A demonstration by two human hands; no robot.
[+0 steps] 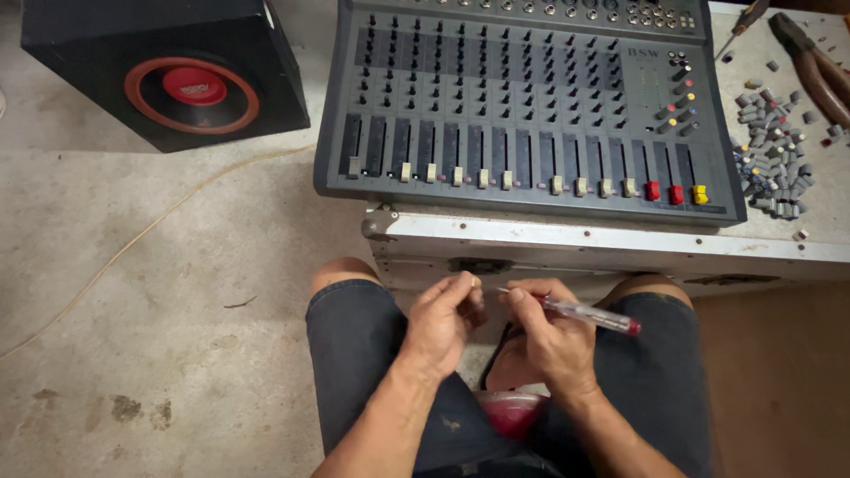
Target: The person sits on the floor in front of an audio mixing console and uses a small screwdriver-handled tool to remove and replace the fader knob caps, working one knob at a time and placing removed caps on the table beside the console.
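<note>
Head view: right hand (pixel 551 341) grips screwdriver (pixel 589 313), tip toward left hand (pixel 443 320).

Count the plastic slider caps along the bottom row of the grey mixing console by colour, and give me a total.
Cream plastic slider caps: 9
Red plastic slider caps: 2
Yellow plastic slider cap: 1
Grey plastic slider cap: 1
Total: 13 on the grey mixing console

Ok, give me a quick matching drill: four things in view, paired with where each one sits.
Things:
1. screwdriver
2. speaker box
3. pile of grey knobs
4. pliers

Places:
A. floor, far left
B. far right corner of the case top
C. in the right hand
D. just right of the mixer

Pairs: 1-C, 2-A, 3-D, 4-B
</note>
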